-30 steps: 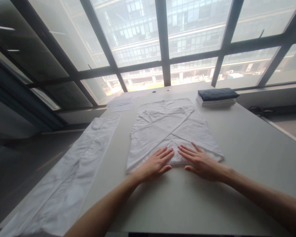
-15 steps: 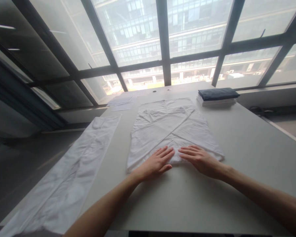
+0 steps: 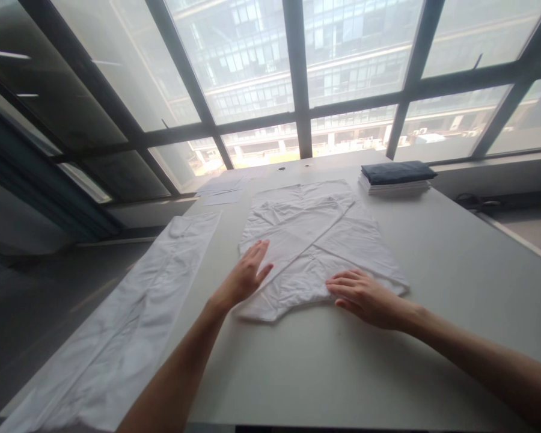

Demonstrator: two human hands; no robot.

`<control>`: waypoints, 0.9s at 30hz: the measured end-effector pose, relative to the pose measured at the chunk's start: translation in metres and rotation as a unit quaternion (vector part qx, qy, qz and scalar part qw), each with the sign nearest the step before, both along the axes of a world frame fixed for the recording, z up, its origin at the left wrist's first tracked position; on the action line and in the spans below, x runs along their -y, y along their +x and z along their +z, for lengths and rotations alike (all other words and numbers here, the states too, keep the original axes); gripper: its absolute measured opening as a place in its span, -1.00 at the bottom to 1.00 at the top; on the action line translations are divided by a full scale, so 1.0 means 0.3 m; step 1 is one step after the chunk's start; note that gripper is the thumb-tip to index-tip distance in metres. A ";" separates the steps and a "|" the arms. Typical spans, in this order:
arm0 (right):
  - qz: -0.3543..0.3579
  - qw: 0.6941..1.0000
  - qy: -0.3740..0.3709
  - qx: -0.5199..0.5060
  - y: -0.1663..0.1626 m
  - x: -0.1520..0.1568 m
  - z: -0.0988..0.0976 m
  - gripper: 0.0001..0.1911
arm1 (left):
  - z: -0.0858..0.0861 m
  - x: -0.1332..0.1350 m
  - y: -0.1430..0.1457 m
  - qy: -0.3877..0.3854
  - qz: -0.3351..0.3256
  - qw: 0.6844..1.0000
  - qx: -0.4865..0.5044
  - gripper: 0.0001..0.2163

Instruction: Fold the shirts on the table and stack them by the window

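A white garment (image 3: 318, 240) lies flat in the middle of the pale table (image 3: 455, 264), its sides folded inward across each other. My left hand (image 3: 243, 278) rests on its left edge, fingers stretched out and flat, holding nothing. My right hand (image 3: 363, 294) lies flat on the near hem, fingers together and extended. The near hem between the two hands is slightly rumpled and curved.
A second white cloth (image 3: 130, 325) lies stretched along the table's left edge. A stack of folded dark and white textiles (image 3: 397, 176) sits at the far right. Loose papers (image 3: 225, 188) lie at the far left. Large windows stand behind the table.
My left hand has slid from the near hem up and leftward to the garment's left edge. My right hand has stayed on the hem, and the hem's left part has pulled in.
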State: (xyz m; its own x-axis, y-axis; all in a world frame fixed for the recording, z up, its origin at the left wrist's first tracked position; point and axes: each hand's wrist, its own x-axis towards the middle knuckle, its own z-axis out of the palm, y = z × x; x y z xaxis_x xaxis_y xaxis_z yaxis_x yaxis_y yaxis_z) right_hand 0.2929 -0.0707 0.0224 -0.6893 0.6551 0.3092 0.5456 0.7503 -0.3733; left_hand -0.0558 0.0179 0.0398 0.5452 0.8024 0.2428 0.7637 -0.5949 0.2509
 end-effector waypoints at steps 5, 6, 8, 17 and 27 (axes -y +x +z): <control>-0.013 1.000 -0.005 0.009 -0.006 0.012 0.008 -0.70 | -0.064 -0.104 -0.143 -0.090 0.058 0.993 -0.057 -0.45; -0.017 1.000 -0.005 0.011 -0.006 0.013 0.008 -0.70 | -0.070 -0.111 -0.152 -0.098 0.059 0.992 -0.059 -0.47; -0.023 1.000 -0.006 0.017 -0.005 0.014 0.010 -0.68 | -0.068 -0.114 -0.150 -0.095 0.063 0.991 -0.065 -0.51; -0.109 0.992 -0.005 0.068 0.028 -0.005 0.064 -0.35 | 0.069 -0.005 -0.022 -0.096 0.077 0.983 -0.134 -0.67; -0.293 0.938 0.064 0.172 0.060 0.039 0.057 -0.39 | 0.057 0.051 0.060 -0.083 0.123 0.986 -0.077 -0.68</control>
